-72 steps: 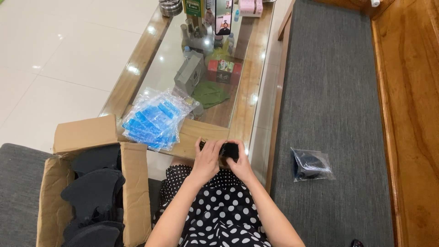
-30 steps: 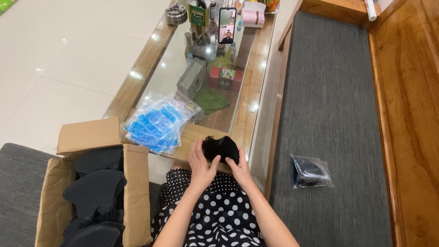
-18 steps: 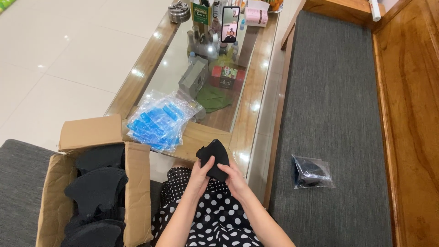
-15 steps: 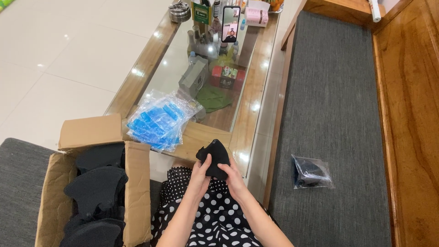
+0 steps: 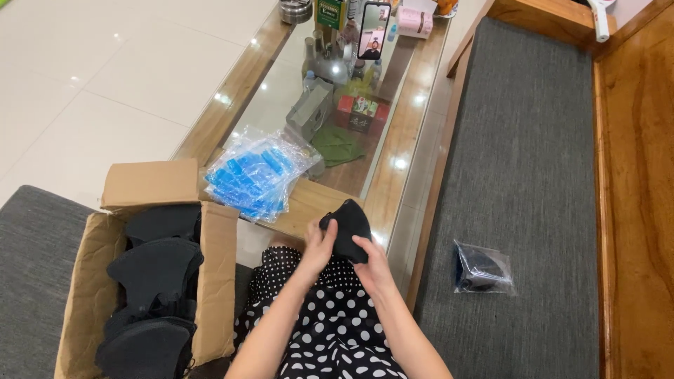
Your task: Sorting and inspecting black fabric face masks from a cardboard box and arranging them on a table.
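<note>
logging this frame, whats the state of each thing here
black mask: folded, held by both hands
left hand: closed on the mask
right hand: closed on the mask
cardboard box: open, holds black masks
clear bag: lying on grey cushion, dark item inside
blue packets: stacked on table edge
phone: upright, screen lit

White tiled floor (image 5: 105, 63), glass coffee table (image 5: 281, 105), grey rug (image 5: 519, 175)

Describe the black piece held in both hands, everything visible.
The black mask-shaped piece is matte, fabric-like and curved, folded into a pointed shell. The left hand grips its left edge; the right hand pinches its lower right. It sits above the polka-dot lap, just before the table's wooden edge. No straps can be made out.
</note>
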